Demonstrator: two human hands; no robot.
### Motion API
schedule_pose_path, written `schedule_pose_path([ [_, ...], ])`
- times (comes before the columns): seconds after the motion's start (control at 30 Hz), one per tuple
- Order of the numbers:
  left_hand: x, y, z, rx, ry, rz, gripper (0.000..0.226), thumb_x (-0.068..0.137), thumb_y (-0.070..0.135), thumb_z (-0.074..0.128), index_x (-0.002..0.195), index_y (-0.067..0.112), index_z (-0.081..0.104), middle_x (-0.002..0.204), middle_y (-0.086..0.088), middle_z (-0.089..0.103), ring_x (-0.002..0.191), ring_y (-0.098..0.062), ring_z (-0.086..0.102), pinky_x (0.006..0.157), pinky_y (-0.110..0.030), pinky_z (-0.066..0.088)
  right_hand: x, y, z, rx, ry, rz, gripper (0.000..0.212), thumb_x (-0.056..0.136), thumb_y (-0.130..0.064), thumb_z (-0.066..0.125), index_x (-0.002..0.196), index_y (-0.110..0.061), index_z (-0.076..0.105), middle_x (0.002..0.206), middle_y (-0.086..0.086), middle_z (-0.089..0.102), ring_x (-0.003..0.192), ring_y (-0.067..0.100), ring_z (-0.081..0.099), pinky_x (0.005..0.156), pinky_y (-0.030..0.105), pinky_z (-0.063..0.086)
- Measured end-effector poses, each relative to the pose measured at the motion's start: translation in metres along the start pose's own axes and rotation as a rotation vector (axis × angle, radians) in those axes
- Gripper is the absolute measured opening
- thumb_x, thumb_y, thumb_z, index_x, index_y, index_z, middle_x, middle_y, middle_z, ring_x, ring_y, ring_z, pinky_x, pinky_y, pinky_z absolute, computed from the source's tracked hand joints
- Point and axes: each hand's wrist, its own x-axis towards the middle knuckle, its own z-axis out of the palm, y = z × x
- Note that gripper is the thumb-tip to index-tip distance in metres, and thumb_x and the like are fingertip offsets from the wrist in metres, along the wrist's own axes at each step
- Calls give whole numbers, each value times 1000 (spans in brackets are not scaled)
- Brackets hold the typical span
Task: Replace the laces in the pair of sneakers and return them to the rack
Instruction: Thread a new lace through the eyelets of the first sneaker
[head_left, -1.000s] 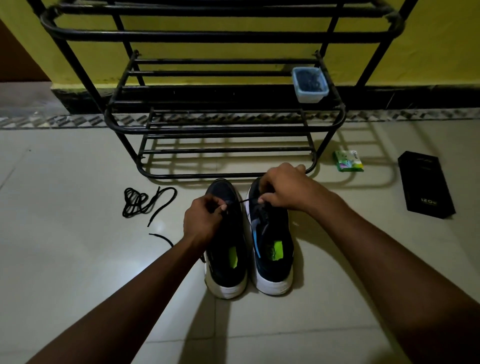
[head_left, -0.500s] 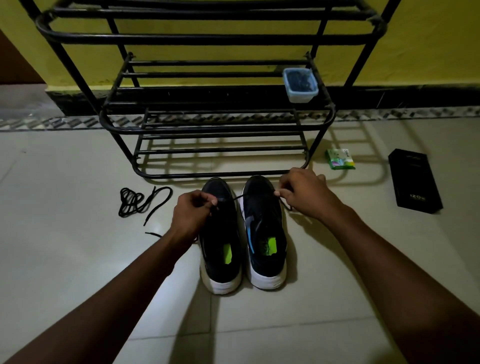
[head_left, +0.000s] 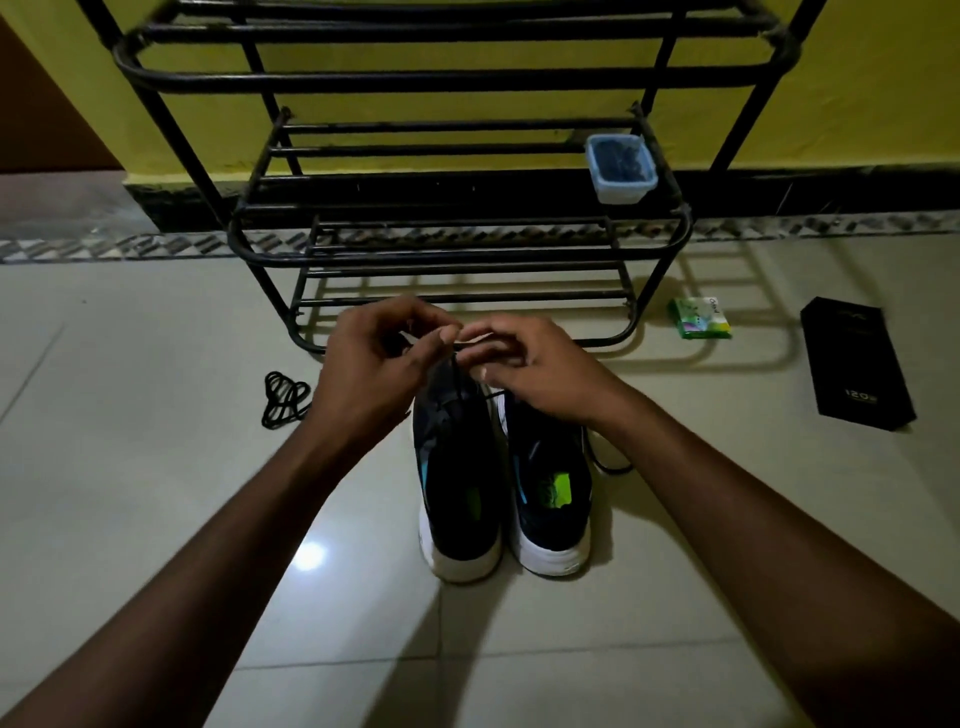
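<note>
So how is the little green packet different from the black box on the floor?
The green packet is green and white; the black box is dark with small print. The green packet looks smaller and squarer, the black box longer. The green packet lies close by the rack, the black box farther right. Both lie flat on the floor.

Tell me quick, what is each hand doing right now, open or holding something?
Left hand: fingers pinch the black lace above the left sneaker.
Right hand: fingers curled, apparently pinching the same lace.
</note>
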Motion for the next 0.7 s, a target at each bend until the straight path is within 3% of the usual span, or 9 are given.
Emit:
schedule_pose_path([
  [0.1, 1, -9, -7, 29, 4, -6, 4, 91, 16, 75, 88, 18, 78, 78, 3, 72, 58, -10, 59, 54, -31, 46, 3, -4, 0, 111, 0, 34, 17, 91, -5, 70, 107, -8, 73, 92, 8, 76, 83, 22, 74, 74, 30, 60],
  [0.2, -7, -26, -15, -13, 19, -100, 3, 89, 18, 76, 87, 18, 78, 78, 4, 74, 57, -13, 59, 53, -26, 47, 2, 2, -7, 119, -12, 69, 9, 92, -10, 71, 95, -6, 79, 76, 1, 75, 60, 11, 63, 58, 21, 46],
  [0.3, -13, -44, -22, 37, 37, -132, 3, 89, 21, 77, 86, 22, 78, 80, 6, 75, 56, -22, 61, 56, -31, 50, -3, 8, -9, 148, -134, 87, 36, 97, -28, 64, 78, 0, 75, 55, 8, 54, 48, 14, 37, 49, 23, 30],
  [0.4, -17, -57, -32, 32, 86, -185, 5, 89, 21, 77, 85, 24, 78, 84, 9, 76, 63, -17, 63, 56, -32, 49, -5, 13, -14, 164, -112, 71, 29, 90, -29, 72, 67, -14, 68, 61, 7, 53, 55, 19, 45, 54, 25, 38],
  [0.47, -20, -58, -36, -10, 95, -205, 2, 88, 20, 78, 88, 21, 80, 87, 10, 77, 68, -18, 66, 58, -25, 48, -2, 14, -12, 65, -41, 64, 14, 83, -22, 81, 85, -17, 69, 79, 0, 66, 71, 11, 61, 65, 26, 49],
  [0.53, -23, -46, -33, -91, 53, -169, 5, 87, 16, 78, 92, 15, 80, 86, 5, 78, 62, -15, 62, 57, -20, 46, 1, 14, -1, -15, -8, 54, 40, 79, -21, 85, 113, -23, 64, 108, -6, 70, 103, 5, 66, 88, 31, 55],
  [0.6, -22, -33, -27, -155, 5, -97, 8, 87, 10, 77, 95, 9, 80, 83, 1, 77, 59, -10, 60, 55, -18, 45, 2, 4, 13, 9, -92, 42, 60, 80, -18, 84, 132, -28, 55, 124, -6, 68, 121, 2, 60, 99, 31, 52],
  [0.63, -21, -27, -25, -173, -2, -68, 10, 87, 8, 76, 96, 7, 79, 82, 1, 77, 58, -9, 60, 54, -18, 44, 2, -1, 19, 45, -145, 42, 60, 82, -14, 82, 134, -25, 55, 124, -4, 69, 120, 3, 61, 99, 28, 52],
  [0.7, -15, -21, -25, -199, 29, -49, 10, 88, 8, 76, 98, 6, 78, 78, 3, 75, 57, -10, 58, 54, -19, 44, 2, -8, 24, 105, -159, 32, 35, 88, -10, 75, 121, -12, 66, 106, 5, 76, 103, 13, 71, 94, 30, 56],
])
